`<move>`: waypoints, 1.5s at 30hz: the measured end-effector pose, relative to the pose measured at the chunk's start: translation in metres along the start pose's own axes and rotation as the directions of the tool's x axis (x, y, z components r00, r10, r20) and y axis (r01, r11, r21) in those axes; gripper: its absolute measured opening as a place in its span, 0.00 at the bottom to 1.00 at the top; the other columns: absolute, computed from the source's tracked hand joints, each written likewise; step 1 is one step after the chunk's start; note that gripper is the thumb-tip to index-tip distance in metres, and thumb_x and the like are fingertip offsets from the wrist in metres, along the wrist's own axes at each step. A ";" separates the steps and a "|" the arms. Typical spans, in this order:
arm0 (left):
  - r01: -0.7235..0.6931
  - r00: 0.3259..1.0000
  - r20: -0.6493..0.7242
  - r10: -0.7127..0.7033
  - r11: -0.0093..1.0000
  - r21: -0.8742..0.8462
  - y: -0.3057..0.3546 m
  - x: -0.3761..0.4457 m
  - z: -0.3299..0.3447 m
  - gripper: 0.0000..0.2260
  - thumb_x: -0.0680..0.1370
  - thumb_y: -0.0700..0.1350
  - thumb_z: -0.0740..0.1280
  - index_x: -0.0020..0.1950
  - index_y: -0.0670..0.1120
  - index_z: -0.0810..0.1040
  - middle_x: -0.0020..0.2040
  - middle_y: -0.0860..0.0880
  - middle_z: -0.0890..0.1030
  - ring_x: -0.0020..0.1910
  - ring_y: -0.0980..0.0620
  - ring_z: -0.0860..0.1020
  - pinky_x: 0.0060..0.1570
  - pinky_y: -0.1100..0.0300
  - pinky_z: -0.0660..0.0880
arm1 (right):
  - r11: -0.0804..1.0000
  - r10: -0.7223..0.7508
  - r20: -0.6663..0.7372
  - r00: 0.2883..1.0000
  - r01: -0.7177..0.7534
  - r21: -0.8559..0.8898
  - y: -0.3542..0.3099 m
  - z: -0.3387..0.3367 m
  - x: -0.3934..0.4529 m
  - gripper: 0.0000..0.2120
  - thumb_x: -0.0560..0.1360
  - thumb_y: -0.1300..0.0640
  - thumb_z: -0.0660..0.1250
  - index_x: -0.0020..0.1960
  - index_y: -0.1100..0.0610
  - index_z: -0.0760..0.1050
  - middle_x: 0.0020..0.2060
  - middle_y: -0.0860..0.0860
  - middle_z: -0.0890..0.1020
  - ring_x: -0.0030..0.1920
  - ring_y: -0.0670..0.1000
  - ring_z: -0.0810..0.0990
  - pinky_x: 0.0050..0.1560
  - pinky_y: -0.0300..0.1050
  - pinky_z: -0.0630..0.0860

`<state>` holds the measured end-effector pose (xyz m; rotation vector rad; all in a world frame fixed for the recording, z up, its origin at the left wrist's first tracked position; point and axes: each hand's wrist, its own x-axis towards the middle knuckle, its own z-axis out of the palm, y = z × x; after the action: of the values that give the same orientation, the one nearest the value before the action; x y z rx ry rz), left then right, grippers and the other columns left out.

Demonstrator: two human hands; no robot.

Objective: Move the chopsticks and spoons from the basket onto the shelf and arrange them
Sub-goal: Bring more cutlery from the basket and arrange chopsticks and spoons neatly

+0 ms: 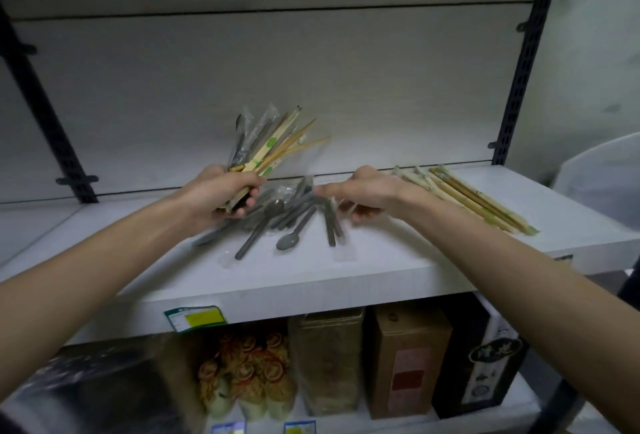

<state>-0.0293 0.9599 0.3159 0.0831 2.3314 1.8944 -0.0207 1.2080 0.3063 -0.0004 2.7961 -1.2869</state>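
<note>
My left hand (pixel 221 192) grips a fanned bundle of wrapped chopsticks and grey spoons (pixel 273 142), held upright above the white shelf (pixel 346 270). Beneath and between my hands lies a loose heap of grey plastic spoons (pixel 287 222) in clear wrappers. My right hand (pixel 363 192) hovers over the right side of that heap, its fingers curled and pinching the clear wrapper of a spoon (pixel 330 222). Behind my right wrist, several wrapped chopsticks (pixel 478 199) lie side by side in a row on the shelf. The basket is not in view.
Black slotted uprights (pixel 523 62) stand at both sides of the shelf back panel. A green and yellow price tag (pixel 195 318) hangs on the shelf's front edge. On the shelf below stand snack packets (pixel 249 374), brown boxes (pixel 405 357) and a dark box (pixel 485 361).
</note>
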 end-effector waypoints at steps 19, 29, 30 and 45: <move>-0.239 0.949 0.278 0.147 0.912 0.333 0.007 0.010 0.041 0.09 0.74 0.42 0.77 0.48 0.42 0.80 0.30 0.44 0.75 0.24 0.50 0.70 0.22 0.61 0.65 | 0.720 0.115 -0.031 0.993 -0.062 0.691 -0.007 -0.003 0.032 0.11 0.77 0.48 0.70 0.41 0.53 0.74 0.35 0.51 0.80 0.23 0.44 0.68 0.19 0.34 0.57; -0.163 0.933 0.342 0.109 0.978 0.132 0.016 0.034 0.097 0.19 0.77 0.57 0.72 0.57 0.42 0.83 0.44 0.38 0.84 0.37 0.49 0.81 0.25 0.62 0.75 | 0.614 0.235 -0.149 0.960 -0.028 0.789 0.042 -0.052 0.027 0.11 0.82 0.56 0.61 0.42 0.58 0.74 0.24 0.50 0.81 0.22 0.46 0.80 0.20 0.36 0.74; -0.142 0.933 0.346 0.096 0.984 0.111 0.017 0.037 0.101 0.18 0.78 0.56 0.70 0.58 0.43 0.83 0.46 0.38 0.84 0.37 0.49 0.82 0.25 0.62 0.76 | 0.619 0.250 -0.168 0.954 -0.024 0.785 0.047 -0.057 0.028 0.12 0.82 0.56 0.60 0.42 0.58 0.73 0.24 0.50 0.80 0.21 0.46 0.79 0.19 0.36 0.73; 0.060 0.948 0.294 -0.119 0.977 0.203 0.018 0.060 0.140 0.10 0.82 0.41 0.65 0.60 0.36 0.76 0.48 0.41 0.83 0.38 0.45 0.85 0.35 0.53 0.84 | 0.832 0.350 -0.164 0.922 -0.227 0.506 0.088 -0.123 0.042 0.13 0.83 0.56 0.58 0.40 0.57 0.70 0.37 0.56 0.81 0.20 0.48 0.70 0.25 0.39 0.61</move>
<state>-0.0701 1.1070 0.3008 0.2648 2.2538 1.4878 -0.0676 1.3572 0.3169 0.6310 2.4276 -1.9588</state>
